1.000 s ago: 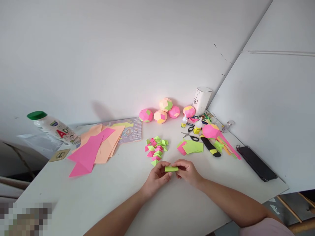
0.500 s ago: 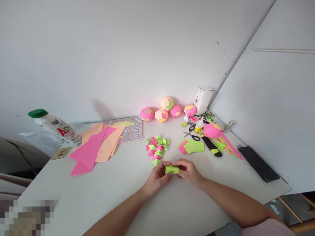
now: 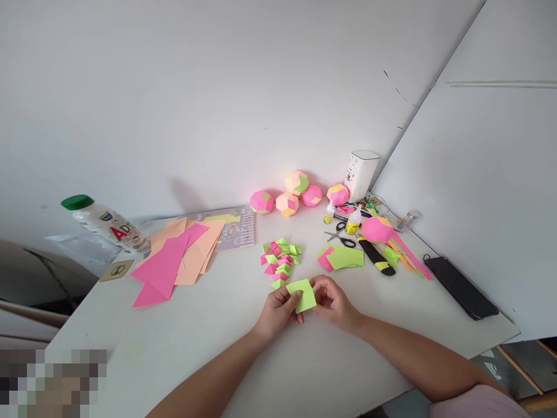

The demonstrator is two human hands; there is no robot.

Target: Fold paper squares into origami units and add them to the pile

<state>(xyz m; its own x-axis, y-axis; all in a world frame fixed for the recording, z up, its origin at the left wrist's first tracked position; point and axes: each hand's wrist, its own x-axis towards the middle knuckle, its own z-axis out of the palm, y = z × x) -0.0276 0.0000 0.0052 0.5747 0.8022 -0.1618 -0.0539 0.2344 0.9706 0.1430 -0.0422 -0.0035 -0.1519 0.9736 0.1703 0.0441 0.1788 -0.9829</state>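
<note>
Green square (image 3: 305, 293) up off the surface (image 3: 270, 366), in front of me. Left hand (image 3: 278, 310): thumb over the paper, fingers beneath, pinching it, probably to keep a thin sheet steady and face up. Right hand (image 3: 335, 305): fingers curled narrow at its right edge, likely to steady or turn it; whether they grip, cannot tell.

Just beyond, folded pieces (image 3: 282, 262) heaped, pink and green mixed; close placing seems meant for easy reach. Loose cut sheets (image 3: 348, 257) to the right, overlapping, also handy. Past them, cutter (image 3: 369, 252) and open scissors (image 3: 347, 242) lie flat; glue bottles (image 3: 353, 223) stand upright, presumably against spills. Farthest, most paper balls (image 3: 261, 202) sit along the wall, likely out of the way.

Counts, near to far: hands 2; green square 1; folded pieces well over 10, overlapped, exact tally not possible; cutter 1; scissors 1 pair; glue bottles 2; paper balls 6, with 4 grouped, 1 by the white box (image 3: 362, 174), 1 nearer the cutter.
</note>
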